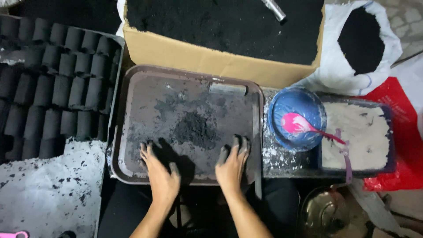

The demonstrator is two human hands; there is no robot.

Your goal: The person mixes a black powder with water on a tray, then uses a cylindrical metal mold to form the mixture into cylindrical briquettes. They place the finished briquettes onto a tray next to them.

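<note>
While both palms lie flat on the near part of the shallow dark rectangular metal tray [132,88], nothing is gripped: the left hand [161,174] and the right hand [232,165] are spread open, their blackened fingertips pressed to the dusty tray floor, one at each side. Just beyond and between them, near the tray's middle, a small loose mound of black powder [194,129] is seen, with thinner smears trailing off to its left.

Such powder is judged light, soft and crumbly, without any stiffness; it cannot be pinched as a whole and is better swept together or scooped with cupped fingers from both flanks. It clings to skin, as the sooty fingers suggest.

To the right, a round blue bowl [284,105] holding a pink plastic spoon [299,125] is set beside a dark tub of pale grey powder [357,132]. To the left, rows of black cylindrical briquettes [57,79] are laid close together. Farther off, a brown cardboard box filled with black powder [198,55] is placed, and a white sack [343,70] of the same is seen at the far right.
</note>
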